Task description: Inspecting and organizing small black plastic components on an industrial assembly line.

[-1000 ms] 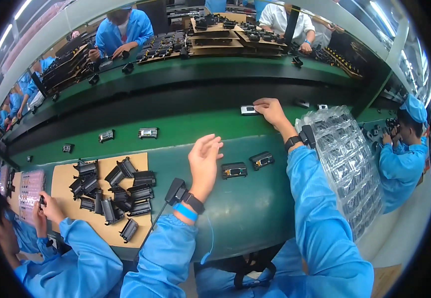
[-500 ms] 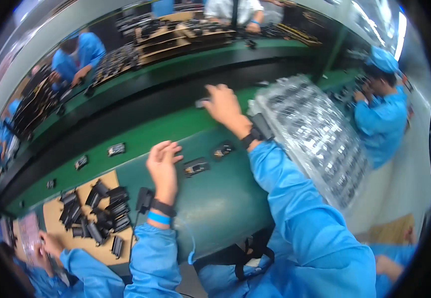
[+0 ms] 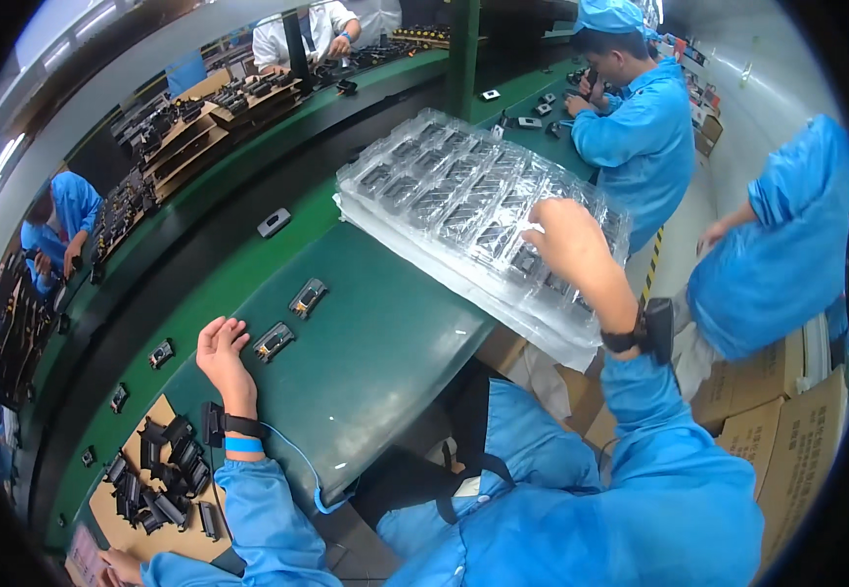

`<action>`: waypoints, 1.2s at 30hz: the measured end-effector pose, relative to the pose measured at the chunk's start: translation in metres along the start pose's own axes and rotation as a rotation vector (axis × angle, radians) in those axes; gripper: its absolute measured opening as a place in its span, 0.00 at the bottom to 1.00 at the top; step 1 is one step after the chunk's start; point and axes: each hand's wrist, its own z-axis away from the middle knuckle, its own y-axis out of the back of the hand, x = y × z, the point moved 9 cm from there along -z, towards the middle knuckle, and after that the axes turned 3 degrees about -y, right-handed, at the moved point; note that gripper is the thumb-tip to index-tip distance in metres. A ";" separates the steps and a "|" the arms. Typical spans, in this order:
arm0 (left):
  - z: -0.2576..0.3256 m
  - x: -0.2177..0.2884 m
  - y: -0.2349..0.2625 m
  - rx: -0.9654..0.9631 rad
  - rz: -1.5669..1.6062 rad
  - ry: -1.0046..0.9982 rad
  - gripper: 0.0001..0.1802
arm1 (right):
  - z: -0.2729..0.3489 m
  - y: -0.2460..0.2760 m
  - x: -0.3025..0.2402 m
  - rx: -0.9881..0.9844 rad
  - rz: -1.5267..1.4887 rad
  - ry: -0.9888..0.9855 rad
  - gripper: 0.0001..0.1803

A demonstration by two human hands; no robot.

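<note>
My left hand (image 3: 227,357) hovers at the left of the green tabletop (image 3: 375,338), empty, its fingers loosely bent and apart. Just right of it lie two small black-and-silver electronic units (image 3: 274,341), one beyond the other. My right hand (image 3: 578,245) is over a clear plastic compartment tray (image 3: 414,186) at the table's right end. Its fingers curve down toward the compartments, with a gap between thumb and forefinger; nothing shows between them. Dark parts (image 3: 493,238) sit in several compartments. Whether my right fingertips touch one is hard to see.
A grey oval device (image 3: 273,223) lies on the green conveyor strip (image 3: 219,279), with smaller units farther left. Black parts (image 3: 165,474) are heaped on cardboard (image 3: 116,514) at lower left. Co-workers in blue (image 3: 640,132) are at the right. Cardboard boxes (image 3: 762,430) stand low right.
The view has swung right. My right hand has left the conveyor, where a grey device now lies, and has come over the tray. My left hand stays empty near the two units.
</note>
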 end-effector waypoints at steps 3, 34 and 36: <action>-0.001 -0.001 -0.002 -0.007 0.006 0.001 0.09 | -0.005 -0.021 0.032 -0.154 -0.002 -0.035 0.11; 0.003 -0.001 -0.005 0.013 0.023 -0.014 0.06 | 0.032 0.296 0.031 0.275 -0.506 0.234 0.07; 0.003 -0.002 -0.003 0.032 0.024 -0.014 0.05 | 0.001 0.313 -0.010 0.275 -0.440 0.320 0.08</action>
